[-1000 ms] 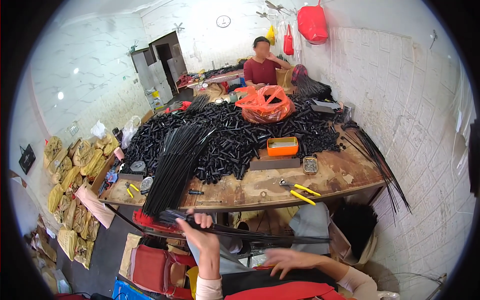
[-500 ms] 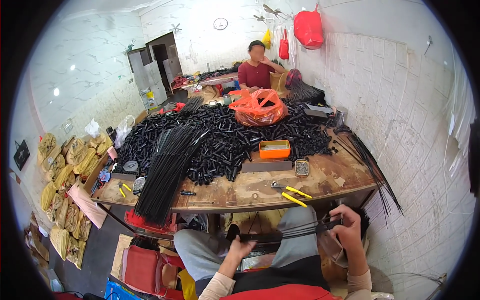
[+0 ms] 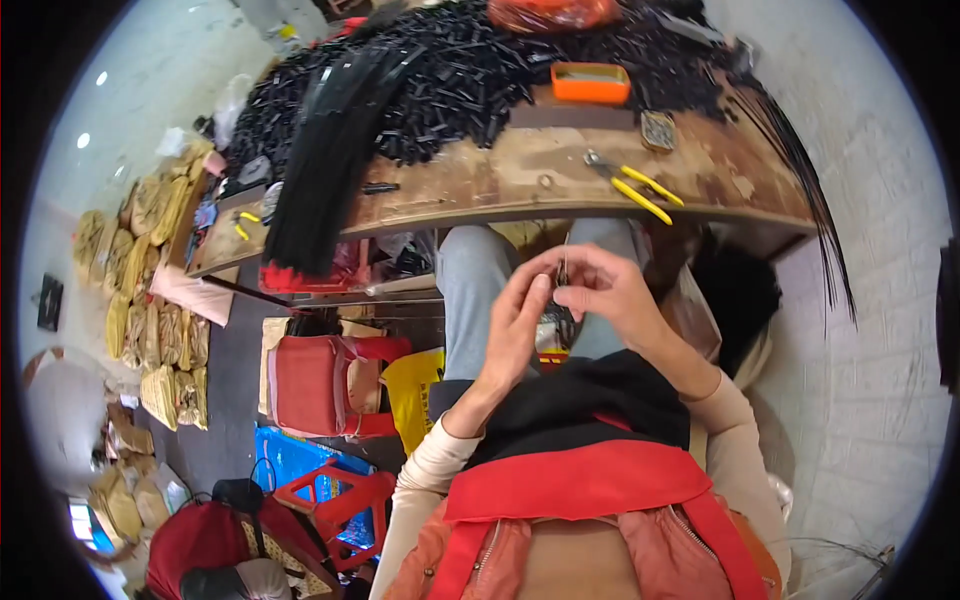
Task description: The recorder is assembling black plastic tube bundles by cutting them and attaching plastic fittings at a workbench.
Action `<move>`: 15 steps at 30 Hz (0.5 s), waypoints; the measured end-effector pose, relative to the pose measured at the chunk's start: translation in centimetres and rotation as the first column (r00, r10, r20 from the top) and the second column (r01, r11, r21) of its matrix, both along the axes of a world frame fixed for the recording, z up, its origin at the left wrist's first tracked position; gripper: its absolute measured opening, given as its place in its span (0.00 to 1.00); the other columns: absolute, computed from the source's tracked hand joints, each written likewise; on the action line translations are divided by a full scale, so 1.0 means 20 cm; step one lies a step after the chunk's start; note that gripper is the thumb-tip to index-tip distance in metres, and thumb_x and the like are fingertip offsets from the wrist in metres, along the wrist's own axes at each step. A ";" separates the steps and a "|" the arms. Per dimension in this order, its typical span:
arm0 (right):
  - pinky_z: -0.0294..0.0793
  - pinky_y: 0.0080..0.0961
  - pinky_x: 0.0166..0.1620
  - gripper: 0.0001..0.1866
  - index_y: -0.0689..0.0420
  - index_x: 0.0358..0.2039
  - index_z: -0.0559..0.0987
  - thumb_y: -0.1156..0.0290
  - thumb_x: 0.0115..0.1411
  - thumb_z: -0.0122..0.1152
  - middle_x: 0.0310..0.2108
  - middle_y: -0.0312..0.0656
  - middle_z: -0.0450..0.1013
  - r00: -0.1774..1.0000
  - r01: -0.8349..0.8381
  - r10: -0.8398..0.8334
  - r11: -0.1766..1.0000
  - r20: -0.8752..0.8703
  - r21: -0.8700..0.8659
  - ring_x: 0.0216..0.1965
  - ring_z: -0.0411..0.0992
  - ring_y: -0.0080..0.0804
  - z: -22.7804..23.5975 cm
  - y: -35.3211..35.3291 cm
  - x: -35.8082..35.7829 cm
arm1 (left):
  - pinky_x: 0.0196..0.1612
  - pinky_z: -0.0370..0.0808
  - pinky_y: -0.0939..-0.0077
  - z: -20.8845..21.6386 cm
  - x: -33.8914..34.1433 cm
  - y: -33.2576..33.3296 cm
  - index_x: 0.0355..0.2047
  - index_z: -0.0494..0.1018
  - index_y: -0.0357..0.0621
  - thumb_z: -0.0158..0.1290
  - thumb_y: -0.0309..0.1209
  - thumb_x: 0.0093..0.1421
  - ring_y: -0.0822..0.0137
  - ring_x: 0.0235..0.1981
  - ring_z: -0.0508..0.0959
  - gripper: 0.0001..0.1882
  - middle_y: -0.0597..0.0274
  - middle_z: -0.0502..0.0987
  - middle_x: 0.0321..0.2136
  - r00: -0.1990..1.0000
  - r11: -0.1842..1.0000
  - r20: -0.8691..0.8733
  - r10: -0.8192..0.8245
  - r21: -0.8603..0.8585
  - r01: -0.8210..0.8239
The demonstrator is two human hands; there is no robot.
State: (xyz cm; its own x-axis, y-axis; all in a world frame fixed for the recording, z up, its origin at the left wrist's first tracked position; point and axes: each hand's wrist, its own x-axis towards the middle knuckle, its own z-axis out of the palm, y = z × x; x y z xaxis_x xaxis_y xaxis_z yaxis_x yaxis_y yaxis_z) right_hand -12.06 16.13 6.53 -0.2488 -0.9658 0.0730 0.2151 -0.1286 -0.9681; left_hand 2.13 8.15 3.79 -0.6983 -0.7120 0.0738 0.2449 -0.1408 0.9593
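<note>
My left hand [image 3: 517, 322] and my right hand [image 3: 608, 300] meet above my lap, just off the near edge of the wooden table [image 3: 480, 190]. Fingertips of both are pinched together around a small, thin dark piece [image 3: 562, 274], mostly covered by the fingers, so its kind is unclear. Beyond the hands, pliers with yellow handles [image 3: 640, 190] lie on the tabletop. Near them are an orange box [image 3: 590, 92] and a small square container [image 3: 658, 131] of tiny pieces. A long bundle of thin black rods [image 3: 325, 170] hangs over the table's edge to the left.
A heap of short black tubes [image 3: 450, 80] covers the table's far part. More black rods [image 3: 815, 220] overhang its right end. A red padded chair [image 3: 310, 385] and a red plastic stool [image 3: 340, 495] stand left of me. Yellow-brown sacks [image 3: 150, 290] are stacked along the left wall.
The view has tipped downward. My hands, apart before with long dark strips stretched across my lap, have come together in front of me around a small piece.
</note>
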 end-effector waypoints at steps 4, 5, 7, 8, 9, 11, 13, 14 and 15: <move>0.68 0.15 0.35 0.20 0.60 0.50 0.76 0.79 0.54 0.65 0.33 0.31 0.71 0.995 0.063 -0.062 0.998 -0.074 0.005 0.32 0.67 0.15 -0.04 0.03 -0.09 | 0.53 0.70 0.78 -0.03 -0.05 0.05 0.52 0.72 0.35 0.53 0.26 0.64 0.73 0.47 0.74 0.17 0.59 0.77 0.46 0.999 0.999 -0.014 0.030 -0.011 -0.030; 0.67 0.14 0.36 0.21 0.60 0.50 0.76 0.79 0.54 0.65 0.32 0.31 0.71 0.997 0.067 -0.067 0.998 -0.048 0.018 0.32 0.67 0.14 -0.08 0.03 -0.09 | 0.50 0.72 0.79 -0.03 -0.07 0.04 0.48 0.74 0.35 0.56 0.23 0.61 0.74 0.44 0.76 0.15 0.61 0.78 0.43 0.999 0.999 -0.032 0.038 0.036 -0.037; 0.66 0.14 0.38 0.19 0.59 0.46 0.76 0.79 0.52 0.66 0.32 0.29 0.69 0.997 0.076 -0.076 0.995 -0.010 0.069 0.33 0.66 0.14 -0.07 0.04 -0.11 | 0.49 0.73 0.79 -0.05 -0.08 0.00 0.46 0.74 0.35 0.56 0.22 0.61 0.74 0.43 0.76 0.13 0.62 0.79 0.41 0.999 1.000 -0.040 -0.009 0.009 0.010; 0.66 0.14 0.38 0.19 0.59 0.46 0.76 0.79 0.52 0.66 0.32 0.29 0.69 0.997 0.075 -0.074 0.995 -0.019 0.061 0.33 0.66 0.14 -0.08 0.06 -0.11 | 0.48 0.73 0.78 -0.05 -0.08 -0.01 0.45 0.75 0.36 0.57 0.21 0.60 0.75 0.41 0.77 0.12 0.63 0.79 0.39 0.997 0.998 -0.043 -0.062 -0.016 0.062; 0.65 0.13 0.36 0.16 0.58 0.43 0.77 0.78 0.52 0.67 0.31 0.28 0.68 0.997 0.077 -0.077 0.996 -0.016 0.044 0.32 0.65 0.13 -0.12 0.06 -0.13 | 0.42 0.75 0.81 -0.06 -0.09 -0.03 0.42 0.75 0.37 0.58 0.20 0.58 0.77 0.37 0.77 0.11 0.66 0.79 0.36 0.997 0.998 -0.052 -0.065 -0.018 0.065; 0.63 0.13 0.34 0.13 0.56 0.38 0.76 0.78 0.52 0.67 0.29 0.26 0.66 0.998 0.057 -0.058 0.998 0.030 0.040 0.31 0.64 0.12 -0.16 0.06 -0.16 | 0.44 0.73 0.82 -0.08 -0.11 -0.06 0.40 0.75 0.41 0.61 0.21 0.55 0.79 0.39 0.75 0.12 0.69 0.78 0.36 0.983 0.986 0.085 -0.162 0.042 0.159; 0.63 0.13 0.35 0.12 0.55 0.35 0.75 0.79 0.51 0.67 0.29 0.26 0.66 0.998 0.016 -0.018 0.999 0.065 0.042 0.31 0.64 0.12 -0.20 0.08 -0.19 | 0.44 0.74 0.81 -0.14 -0.15 -0.07 0.44 0.73 0.42 0.60 0.19 0.55 0.78 0.37 0.76 0.17 0.68 0.78 0.33 0.977 0.976 0.021 -0.211 0.065 0.209; 0.63 0.14 0.35 0.12 0.55 0.34 0.75 0.80 0.51 0.67 0.29 0.26 0.67 0.994 0.009 -0.017 0.997 0.108 0.072 0.31 0.65 0.13 -0.22 0.09 -0.20 | 0.44 0.74 0.81 -0.18 -0.17 -0.08 0.47 0.72 0.42 0.61 0.19 0.54 0.77 0.37 0.76 0.19 0.67 0.78 0.33 0.976 0.974 -0.028 -0.217 0.059 0.219; 0.64 0.14 0.35 0.11 0.55 0.33 0.75 0.80 0.51 0.67 0.30 0.26 0.68 0.988 0.005 -0.022 0.994 0.153 0.107 0.32 0.66 0.13 -0.23 0.08 -0.21 | 0.44 0.74 0.81 -0.16 -0.16 -0.09 0.47 0.72 0.42 0.61 0.19 0.54 0.77 0.37 0.76 0.19 0.67 0.78 0.33 0.979 0.978 -0.032 -0.202 0.050 0.204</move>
State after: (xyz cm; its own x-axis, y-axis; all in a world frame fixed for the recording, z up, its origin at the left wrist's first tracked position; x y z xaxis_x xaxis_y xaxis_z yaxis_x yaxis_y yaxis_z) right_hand -16.21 17.78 1.85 -0.2620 -0.9625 -0.0699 0.3614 -0.0307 -0.9319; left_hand -1.09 6.33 0.59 -0.8269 -0.5591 0.0607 0.2316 -0.2403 0.9427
